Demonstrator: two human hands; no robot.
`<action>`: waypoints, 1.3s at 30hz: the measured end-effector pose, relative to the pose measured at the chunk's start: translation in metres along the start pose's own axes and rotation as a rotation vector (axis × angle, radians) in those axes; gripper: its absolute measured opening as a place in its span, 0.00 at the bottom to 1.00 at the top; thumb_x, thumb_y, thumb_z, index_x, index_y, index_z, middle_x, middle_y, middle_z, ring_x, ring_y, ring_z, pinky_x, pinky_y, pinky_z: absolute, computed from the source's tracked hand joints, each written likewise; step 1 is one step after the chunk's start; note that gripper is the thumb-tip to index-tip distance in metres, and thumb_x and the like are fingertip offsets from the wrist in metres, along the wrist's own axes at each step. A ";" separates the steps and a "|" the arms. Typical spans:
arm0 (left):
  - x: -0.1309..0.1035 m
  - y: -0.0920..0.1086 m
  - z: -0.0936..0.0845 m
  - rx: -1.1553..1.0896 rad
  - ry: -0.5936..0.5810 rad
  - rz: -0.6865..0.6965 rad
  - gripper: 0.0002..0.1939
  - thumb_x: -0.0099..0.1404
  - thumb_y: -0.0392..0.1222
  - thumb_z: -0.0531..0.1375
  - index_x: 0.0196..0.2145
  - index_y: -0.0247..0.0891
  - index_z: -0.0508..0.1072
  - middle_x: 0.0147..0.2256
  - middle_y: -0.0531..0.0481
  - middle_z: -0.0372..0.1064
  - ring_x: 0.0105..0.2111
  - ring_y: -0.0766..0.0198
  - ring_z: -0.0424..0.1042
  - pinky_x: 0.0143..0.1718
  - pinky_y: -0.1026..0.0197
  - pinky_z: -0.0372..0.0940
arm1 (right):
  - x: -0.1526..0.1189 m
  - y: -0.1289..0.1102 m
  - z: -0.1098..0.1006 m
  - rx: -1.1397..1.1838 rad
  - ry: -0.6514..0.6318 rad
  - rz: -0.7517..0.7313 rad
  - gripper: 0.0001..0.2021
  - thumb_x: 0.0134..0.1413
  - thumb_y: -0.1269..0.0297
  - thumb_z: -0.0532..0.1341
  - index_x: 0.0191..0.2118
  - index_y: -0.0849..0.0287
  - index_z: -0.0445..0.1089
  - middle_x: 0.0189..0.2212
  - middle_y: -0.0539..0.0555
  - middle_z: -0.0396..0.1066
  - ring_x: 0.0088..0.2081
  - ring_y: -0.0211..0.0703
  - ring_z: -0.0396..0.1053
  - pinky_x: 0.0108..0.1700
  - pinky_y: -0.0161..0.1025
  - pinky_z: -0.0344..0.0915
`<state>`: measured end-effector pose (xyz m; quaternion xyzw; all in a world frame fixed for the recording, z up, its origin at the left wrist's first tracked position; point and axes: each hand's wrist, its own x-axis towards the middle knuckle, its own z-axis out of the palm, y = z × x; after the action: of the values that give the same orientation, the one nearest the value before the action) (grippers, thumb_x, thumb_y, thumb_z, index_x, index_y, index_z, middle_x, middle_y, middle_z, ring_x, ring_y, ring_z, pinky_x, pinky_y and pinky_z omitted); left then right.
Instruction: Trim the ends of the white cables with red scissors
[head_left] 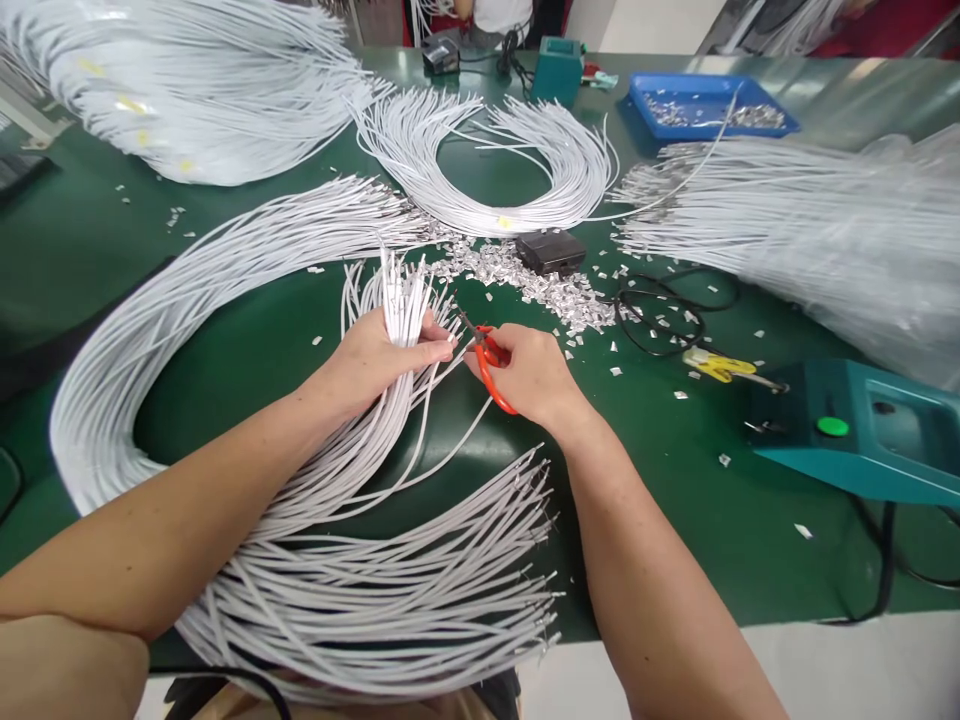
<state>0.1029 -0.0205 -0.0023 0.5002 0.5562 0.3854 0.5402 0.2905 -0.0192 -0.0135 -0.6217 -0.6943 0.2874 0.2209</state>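
Observation:
My left hand (382, 358) is closed around a bunch of white cables (403, 305), whose ends stick up above the thumb. Red-handled cutting pliers (491, 375) sit in my right hand (529, 375), with the dark jaws pointing up and left at the cables beside my left thumb. Whether the jaws touch a cable I cannot tell. From the held bunch the cables curve down to a large white coil (105, 400) on the left. More loose cable ends (480, 590) fan out toward the right, below my hands.
Small silvery scraps (555, 290) lie heaped around a black block (551, 252). A teal machine (855, 430) with a green button stands at right. Cable bundles (810, 210) lie right, a coil (502, 215) behind, a blue tray (712, 125) farther back. Another person (502, 15) is across the table.

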 end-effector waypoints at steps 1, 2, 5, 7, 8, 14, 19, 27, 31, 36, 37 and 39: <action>0.000 0.000 0.000 0.017 0.018 0.007 0.17 0.46 0.44 0.73 0.31 0.36 0.74 0.34 0.50 0.74 0.32 0.63 0.71 0.38 0.58 0.66 | 0.000 0.000 0.001 -0.051 -0.011 -0.016 0.16 0.49 0.56 0.61 0.19 0.56 0.57 0.22 0.49 0.63 0.25 0.37 0.54 0.29 0.39 0.50; 0.001 0.000 0.000 0.030 0.029 0.013 0.17 0.46 0.44 0.73 0.31 0.35 0.74 0.34 0.50 0.75 0.32 0.62 0.71 0.38 0.58 0.66 | 0.000 0.000 0.002 -0.090 -0.013 -0.027 0.16 0.50 0.57 0.61 0.19 0.56 0.57 0.22 0.50 0.63 0.25 0.38 0.55 0.29 0.39 0.50; 0.002 -0.001 0.000 0.071 0.032 0.043 0.16 0.46 0.44 0.72 0.30 0.35 0.74 0.33 0.50 0.75 0.33 0.61 0.71 0.39 0.58 0.66 | -0.002 -0.003 0.004 -0.189 0.000 -0.062 0.15 0.52 0.56 0.58 0.20 0.56 0.58 0.23 0.52 0.64 0.26 0.40 0.59 0.30 0.39 0.50; 0.003 -0.001 0.000 0.110 0.031 0.075 0.15 0.47 0.45 0.72 0.29 0.35 0.74 0.32 0.51 0.74 0.34 0.60 0.72 0.40 0.58 0.66 | -0.004 -0.006 0.005 -0.243 0.003 -0.094 0.14 0.54 0.58 0.57 0.21 0.56 0.60 0.24 0.52 0.65 0.27 0.40 0.61 0.31 0.40 0.51; 0.003 -0.002 -0.001 0.133 0.036 0.092 0.15 0.47 0.45 0.71 0.29 0.35 0.74 0.31 0.51 0.75 0.34 0.59 0.72 0.40 0.58 0.65 | -0.005 -0.007 0.006 -0.267 0.001 -0.109 0.13 0.54 0.59 0.56 0.21 0.57 0.60 0.24 0.53 0.65 0.28 0.41 0.63 0.32 0.39 0.51; 0.005 -0.004 -0.002 0.240 0.062 0.146 0.15 0.48 0.46 0.70 0.31 0.35 0.75 0.31 0.51 0.76 0.34 0.57 0.74 0.40 0.57 0.67 | -0.007 -0.013 0.006 -0.373 -0.015 -0.085 0.10 0.54 0.64 0.56 0.24 0.58 0.65 0.27 0.53 0.69 0.31 0.41 0.67 0.34 0.38 0.55; 0.004 -0.003 -0.003 0.267 0.077 0.127 0.16 0.47 0.46 0.71 0.32 0.36 0.75 0.30 0.50 0.76 0.34 0.57 0.75 0.39 0.56 0.67 | -0.007 -0.011 0.008 -0.389 -0.008 -0.083 0.10 0.56 0.62 0.55 0.25 0.58 0.67 0.30 0.53 0.71 0.32 0.42 0.68 0.32 0.38 0.54; 0.001 0.003 -0.001 0.182 0.035 0.097 0.13 0.50 0.42 0.70 0.31 0.37 0.72 0.28 0.52 0.77 0.34 0.56 0.78 0.42 0.56 0.69 | -0.007 -0.009 0.009 -0.372 0.004 -0.098 0.11 0.56 0.62 0.56 0.25 0.58 0.67 0.28 0.54 0.69 0.30 0.42 0.66 0.31 0.39 0.52; 0.001 0.002 -0.001 0.086 0.002 0.078 0.13 0.51 0.41 0.70 0.31 0.37 0.71 0.28 0.52 0.78 0.35 0.56 0.78 0.43 0.56 0.69 | -0.005 -0.008 0.002 -0.165 0.021 -0.043 0.12 0.52 0.61 0.60 0.21 0.59 0.65 0.25 0.51 0.67 0.28 0.39 0.62 0.30 0.38 0.52; 0.001 -0.001 -0.001 -0.007 -0.098 0.050 0.12 0.54 0.42 0.69 0.32 0.37 0.70 0.31 0.50 0.78 0.34 0.59 0.78 0.40 0.58 0.70 | -0.004 -0.012 -0.002 0.607 0.010 0.060 0.07 0.47 0.61 0.64 0.29 0.59 0.75 0.27 0.48 0.71 0.30 0.37 0.65 0.36 0.37 0.61; 0.001 -0.001 0.000 0.005 -0.104 0.052 0.12 0.54 0.42 0.68 0.31 0.37 0.70 0.30 0.50 0.78 0.33 0.59 0.78 0.40 0.58 0.70 | -0.004 -0.014 -0.001 0.715 0.004 0.056 0.07 0.46 0.61 0.65 0.30 0.59 0.76 0.28 0.48 0.72 0.31 0.37 0.66 0.38 0.37 0.62; 0.001 -0.001 0.000 0.027 -0.117 0.065 0.11 0.54 0.41 0.68 0.30 0.37 0.70 0.28 0.51 0.76 0.33 0.60 0.77 0.40 0.58 0.69 | -0.004 -0.016 0.000 0.829 0.012 0.050 0.06 0.44 0.63 0.66 0.29 0.59 0.77 0.27 0.48 0.73 0.32 0.37 0.67 0.40 0.38 0.63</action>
<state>0.1031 -0.0194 -0.0033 0.5470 0.5124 0.3651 0.5522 0.2794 -0.0238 -0.0031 -0.4982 -0.5032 0.5445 0.4496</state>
